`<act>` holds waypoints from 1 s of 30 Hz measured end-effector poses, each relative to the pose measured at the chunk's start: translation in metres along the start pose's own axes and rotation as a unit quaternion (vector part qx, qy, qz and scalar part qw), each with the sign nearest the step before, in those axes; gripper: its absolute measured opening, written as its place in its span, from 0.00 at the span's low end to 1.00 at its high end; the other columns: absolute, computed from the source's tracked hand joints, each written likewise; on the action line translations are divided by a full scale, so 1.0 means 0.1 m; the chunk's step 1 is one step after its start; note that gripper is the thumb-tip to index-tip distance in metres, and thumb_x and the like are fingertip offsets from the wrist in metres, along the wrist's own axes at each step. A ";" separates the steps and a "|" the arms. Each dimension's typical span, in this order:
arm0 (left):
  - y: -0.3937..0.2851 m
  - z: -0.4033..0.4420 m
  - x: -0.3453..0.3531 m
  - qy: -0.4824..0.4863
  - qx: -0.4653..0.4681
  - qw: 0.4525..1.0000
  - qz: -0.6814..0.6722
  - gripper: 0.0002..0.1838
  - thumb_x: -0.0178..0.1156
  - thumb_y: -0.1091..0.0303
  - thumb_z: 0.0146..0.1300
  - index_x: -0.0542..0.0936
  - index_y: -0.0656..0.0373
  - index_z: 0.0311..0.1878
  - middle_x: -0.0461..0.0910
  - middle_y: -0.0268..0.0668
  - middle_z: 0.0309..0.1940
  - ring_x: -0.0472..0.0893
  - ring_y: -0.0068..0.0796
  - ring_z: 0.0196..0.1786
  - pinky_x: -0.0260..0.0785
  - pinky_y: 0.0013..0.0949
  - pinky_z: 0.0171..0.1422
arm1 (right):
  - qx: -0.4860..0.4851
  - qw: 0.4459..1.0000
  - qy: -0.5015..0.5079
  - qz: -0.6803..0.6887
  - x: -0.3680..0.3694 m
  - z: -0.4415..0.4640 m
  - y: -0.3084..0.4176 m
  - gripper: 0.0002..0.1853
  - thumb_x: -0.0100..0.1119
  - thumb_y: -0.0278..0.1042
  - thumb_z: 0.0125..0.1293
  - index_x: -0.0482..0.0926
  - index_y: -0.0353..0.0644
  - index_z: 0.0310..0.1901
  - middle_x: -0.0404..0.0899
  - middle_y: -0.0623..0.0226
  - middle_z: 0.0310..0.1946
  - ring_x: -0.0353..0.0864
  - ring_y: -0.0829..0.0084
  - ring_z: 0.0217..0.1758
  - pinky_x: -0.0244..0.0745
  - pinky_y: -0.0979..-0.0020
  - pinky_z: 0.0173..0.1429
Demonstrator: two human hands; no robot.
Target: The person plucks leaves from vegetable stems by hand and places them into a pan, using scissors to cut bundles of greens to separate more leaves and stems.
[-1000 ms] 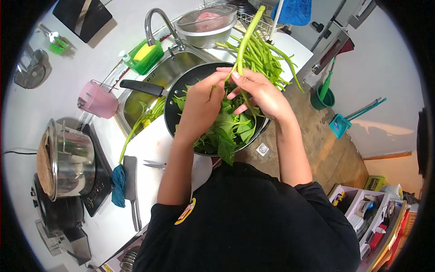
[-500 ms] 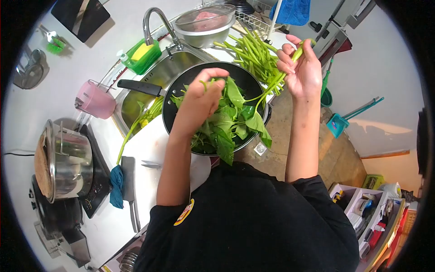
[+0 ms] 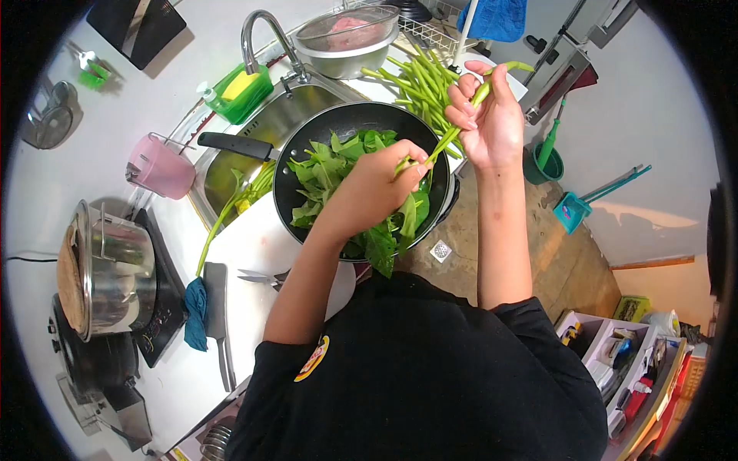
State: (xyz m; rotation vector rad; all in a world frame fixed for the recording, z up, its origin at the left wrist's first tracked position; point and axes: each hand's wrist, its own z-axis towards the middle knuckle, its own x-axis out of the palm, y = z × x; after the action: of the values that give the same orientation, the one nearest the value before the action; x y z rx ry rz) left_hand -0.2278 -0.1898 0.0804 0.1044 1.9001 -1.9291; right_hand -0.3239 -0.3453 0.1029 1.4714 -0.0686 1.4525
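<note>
**A green stem (image 3: 442, 146) spans my two hands**

I have the fingers of my left hand (image 3: 377, 184) pinched on the stem's lower part, over the black pan (image 3: 355, 117). The fingers of my right hand (image 3: 496, 127) are curled round it higher up, and its tip pokes out beyond them. Holding it at two places seems to keep it straight and steady. Loose leaves (image 3: 327, 173) lie heaped in the pan right beneath, probably so they stay gathered; a few hang over the near rim. What bears the pan I cannot tell. Its handle (image 3: 234, 145) juts over the sink (image 3: 311, 100), likely clear of my arms. More stems (image 3: 419, 84) lie on the desk (image 3: 246, 242), near my right hand, presumably for easy reach.
</note>
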 end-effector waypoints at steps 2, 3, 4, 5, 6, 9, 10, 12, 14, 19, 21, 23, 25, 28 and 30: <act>0.02 -0.01 0.05 -0.019 0.048 0.999 0.001 0.08 0.49 0.71 0.64 0.75 0.63 0.32 0.73 0.33 0.23 0.73 0.23 0.30 0.65 0.27 0.39 | -0.002 1.000 0.002 -0.009 0.02 -0.03 -0.02 0.22 0.33 0.52 0.73 0.66 0.39 0.45 0.64 0.68 0.22 0.59 0.78 0.20 0.53 0.80 0.18; 0.04 -0.01 0.07 -0.028 0.073 0.997 0.001 0.09 0.47 0.72 0.65 0.74 0.64 0.31 0.72 0.33 0.22 0.72 0.22 0.29 0.65 0.27 0.39 | 0.003 1.000 0.006 -0.005 0.03 -0.04 -0.03 0.22 0.33 0.52 0.72 0.66 0.39 0.45 0.64 0.69 0.22 0.58 0.78 0.20 0.53 0.80 0.18; 0.08 0.00 0.06 -0.012 0.077 0.997 0.010 0.09 0.46 0.72 0.65 0.74 0.64 0.32 0.71 0.32 0.22 0.71 0.22 0.29 0.64 0.27 0.39 | 0.007 1.000 0.010 -0.001 0.03 -0.04 -0.04 0.22 0.33 0.52 0.72 0.66 0.39 0.45 0.64 0.69 0.22 0.58 0.78 0.20 0.52 0.81 0.17; 0.11 0.02 0.04 0.004 0.081 0.997 0.018 0.08 0.45 0.73 0.65 0.74 0.64 0.33 0.71 0.32 0.22 0.71 0.21 0.29 0.64 0.27 0.39 | 0.012 1.000 0.014 0.003 0.03 -0.05 -0.05 0.22 0.33 0.52 0.72 0.66 0.39 0.45 0.64 0.69 0.22 0.58 0.79 0.20 0.51 0.81 0.17; 0.14 0.02 0.02 0.019 0.085 0.996 0.026 0.09 0.44 0.73 0.65 0.74 0.64 0.34 0.70 0.32 0.21 0.71 0.21 0.29 0.64 0.26 0.38 | 0.020 0.999 0.023 0.022 0.03 -0.06 -0.07 0.22 0.33 0.53 0.72 0.66 0.39 0.45 0.64 0.69 0.22 0.57 0.79 0.20 0.50 0.82 0.16; 0.14 -0.02 0.00 0.002 0.059 0.997 0.059 0.09 0.43 0.75 0.65 0.75 0.64 0.37 0.70 0.31 0.21 0.72 0.20 0.29 0.63 0.25 0.38 | 0.031 0.998 0.014 0.054 0.03 -0.06 -0.06 0.23 0.32 0.53 0.72 0.67 0.38 0.45 0.63 0.69 0.21 0.56 0.80 0.19 0.49 0.83 0.15; 0.12 -0.05 -0.03 -0.012 0.068 0.997 0.021 0.10 0.43 0.75 0.65 0.75 0.64 0.39 0.70 0.30 0.22 0.72 0.20 0.29 0.64 0.24 0.38 | 0.047 0.995 0.038 0.076 0.00 -0.06 -0.04 0.23 0.32 0.53 0.72 0.67 0.38 0.45 0.62 0.70 0.21 0.55 0.80 0.19 0.49 0.83 0.15; 0.04 -0.09 -0.10 -0.040 0.085 0.994 -0.056 0.10 0.43 0.75 0.65 0.75 0.64 0.42 0.71 0.30 0.24 0.72 0.20 0.29 0.64 0.24 0.37 | 0.077 0.986 0.083 0.119 -0.10 -0.04 0.04 0.24 0.31 0.52 0.73 0.68 0.38 0.44 0.59 0.70 0.20 0.54 0.81 0.18 0.48 0.83 0.14; -0.01 -0.08 -0.12 -0.085 0.065 0.981 -0.160 0.10 0.44 0.74 0.66 0.74 0.64 0.45 0.72 0.30 0.27 0.71 0.18 0.28 0.65 0.23 0.36 | 0.125 0.972 0.128 0.154 -0.16 -0.03 0.08 0.24 0.31 0.51 0.73 0.69 0.37 0.44 0.57 0.71 0.19 0.53 0.82 0.17 0.48 0.83 0.14; -0.01 -0.09 -0.26 0.033 0.035 0.994 -0.097 0.12 0.45 0.72 0.67 0.73 0.60 0.51 0.73 0.30 0.34 0.73 0.16 0.30 0.67 0.21 0.36 | 0.188 0.947 0.182 0.186 -0.20 0.05 0.07 0.23 0.32 0.50 0.73 0.69 0.37 0.45 0.55 0.72 0.19 0.52 0.83 0.16 0.49 0.84 0.14; 0.07 -0.09 -0.16 0.044 0.059 0.997 -0.001 0.10 0.50 0.70 0.65 0.76 0.61 0.47 0.76 0.32 0.33 0.74 0.16 0.31 0.67 0.22 0.33 | 0.177 0.947 0.196 0.183 -0.18 0.05 0.05 0.22 0.30 0.48 0.73 0.67 0.36 0.45 0.55 0.71 0.19 0.52 0.83 0.16 0.47 0.82 0.14; 0.08 -0.13 -0.07 0.063 0.064 0.994 0.068 0.10 0.53 0.69 0.64 0.78 0.63 0.44 0.78 0.34 0.30 0.74 0.16 0.30 0.66 0.24 0.31 | 0.167 0.948 0.207 0.176 -0.16 0.06 0.05 0.21 0.30 0.47 0.74 0.65 0.35 0.45 0.55 0.71 0.19 0.51 0.83 0.15 0.47 0.82 0.14; 0.02 -0.18 -0.01 0.036 0.059 0.994 0.083 0.10 0.55 0.69 0.63 0.78 0.64 0.42 0.77 0.36 0.23 0.74 0.21 0.27 0.65 0.28 0.31 | 0.156 0.950 0.213 0.166 -0.14 0.06 0.07 0.21 0.29 0.47 0.74 0.65 0.35 0.45 0.55 0.71 0.19 0.51 0.83 0.15 0.47 0.82 0.14; -0.01 -0.18 0.05 -0.007 0.059 0.992 0.111 0.08 0.53 0.71 0.62 0.78 0.64 0.40 0.74 0.38 0.20 0.73 0.24 0.24 0.64 0.31 0.30 | 0.142 0.956 0.210 0.146 -0.14 0.07 0.10 0.21 0.29 0.47 0.74 0.65 0.36 0.45 0.56 0.70 0.20 0.52 0.83 0.16 0.47 0.83 0.14; 0.00 -0.18 0.09 -0.068 0.106 0.979 0.164 0.07 0.50 0.74 0.61 0.77 0.63 0.36 0.72 0.40 0.18 0.72 0.25 0.21 0.63 0.32 0.28 | 0.136 0.961 0.203 0.130 -0.10 0.05 0.09 0.21 0.29 0.47 0.74 0.65 0.36 0.45 0.57 0.69 0.20 0.53 0.82 0.17 0.50 0.82 0.15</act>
State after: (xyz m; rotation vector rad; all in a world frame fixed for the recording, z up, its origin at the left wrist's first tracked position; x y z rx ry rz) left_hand -0.2406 -0.1747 0.0758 0.3195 1.4812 -1.8516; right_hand -0.3291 -0.3586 0.1016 1.3836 0.2052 2.0206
